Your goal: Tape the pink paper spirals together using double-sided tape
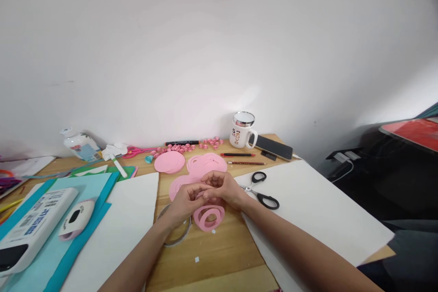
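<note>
My left hand (185,200) and my right hand (226,188) meet over the middle of the table, thumbs and fingertips pinched together. Pink paper cut into a spiral (209,225) hangs just below the fingers; its upper end is hidden in them. Behind the hands lie pink paper circles (169,162), with more cut pink paper (207,164) beside them. A grey ring (177,241), perhaps a tape roll, lies partly under my left wrist. Scissors with black handles (268,201) rest on white paper (308,210), right of my right hand.
Small rolled pink paper pieces (181,148) line the back near a black pen (182,143). A white mug (241,132) stands by a phone (273,147). A pencil (248,163) lies in front. At left are blue sheets (92,187), a white box (37,228) and a jar (82,145).
</note>
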A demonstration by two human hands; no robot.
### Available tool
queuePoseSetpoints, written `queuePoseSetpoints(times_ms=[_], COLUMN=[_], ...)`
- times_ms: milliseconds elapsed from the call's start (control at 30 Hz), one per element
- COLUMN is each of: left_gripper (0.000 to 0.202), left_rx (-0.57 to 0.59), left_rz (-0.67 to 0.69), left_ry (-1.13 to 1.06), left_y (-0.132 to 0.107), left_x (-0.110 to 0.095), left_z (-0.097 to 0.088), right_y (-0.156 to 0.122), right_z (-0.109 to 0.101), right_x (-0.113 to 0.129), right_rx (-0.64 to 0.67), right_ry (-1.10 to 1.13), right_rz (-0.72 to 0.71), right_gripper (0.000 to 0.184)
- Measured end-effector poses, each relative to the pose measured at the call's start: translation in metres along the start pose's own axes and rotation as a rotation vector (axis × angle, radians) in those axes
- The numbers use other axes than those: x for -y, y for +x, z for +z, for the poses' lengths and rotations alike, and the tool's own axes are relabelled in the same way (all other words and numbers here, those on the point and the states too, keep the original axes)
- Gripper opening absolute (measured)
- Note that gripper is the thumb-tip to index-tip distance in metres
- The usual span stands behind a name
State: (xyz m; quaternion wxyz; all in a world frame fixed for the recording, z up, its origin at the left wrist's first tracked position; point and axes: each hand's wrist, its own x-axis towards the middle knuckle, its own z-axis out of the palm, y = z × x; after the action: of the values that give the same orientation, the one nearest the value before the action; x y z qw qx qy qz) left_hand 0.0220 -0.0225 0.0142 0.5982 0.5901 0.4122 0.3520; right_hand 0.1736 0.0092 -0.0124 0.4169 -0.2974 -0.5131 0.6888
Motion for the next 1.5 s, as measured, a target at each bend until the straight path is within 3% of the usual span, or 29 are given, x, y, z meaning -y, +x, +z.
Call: queuePoseSetpoints(times_ms=[233, 467, 600, 767, 1033, 1500], left_gripper=[0.020, 0.019, 0.018, 0.020, 0.021, 0.028], left_rx=[-0.088, -0.107, -0.209, -0.348, -0.297, -0.159], left_rz=[0.042, 0.048, 0.033, 0.034, 0.012, 0.040], left_ry=[0.173, 0.112, 0.058, -0.074, -0.068, 0.011], left_y=[-0.001, -0.002, -0.001, 0.004, 0.003, 0.004], left_x=[-0.004, -0.004, -0.003, 0.001, 0.001, -0.002], left_z=[0.002, 0.005, 0.004, -0.002, -0.001, -0.001], right_y=[-0.003, -0.003, -0.003, -0.001, 0.001, -0.003], right_z=[0.002, 0.001, 0.002, 0.000, 0.000, 0.001], right_x=[0.002, 0.001, 0.004, 0.003, -0.004, -0.006], right_rx=[0.104, 0.157, 0.075, -0.085, -0.211, -0.267], right_ry=[0.012, -0.032, -0.003, -0.145, -0.566, -0.763], right_rz=[0.045, 0.044, -0.017, -0.232, -0.521, -0.655], right_gripper=[0.046, 0.050, 0.039, 0.015, 0.016, 0.015])
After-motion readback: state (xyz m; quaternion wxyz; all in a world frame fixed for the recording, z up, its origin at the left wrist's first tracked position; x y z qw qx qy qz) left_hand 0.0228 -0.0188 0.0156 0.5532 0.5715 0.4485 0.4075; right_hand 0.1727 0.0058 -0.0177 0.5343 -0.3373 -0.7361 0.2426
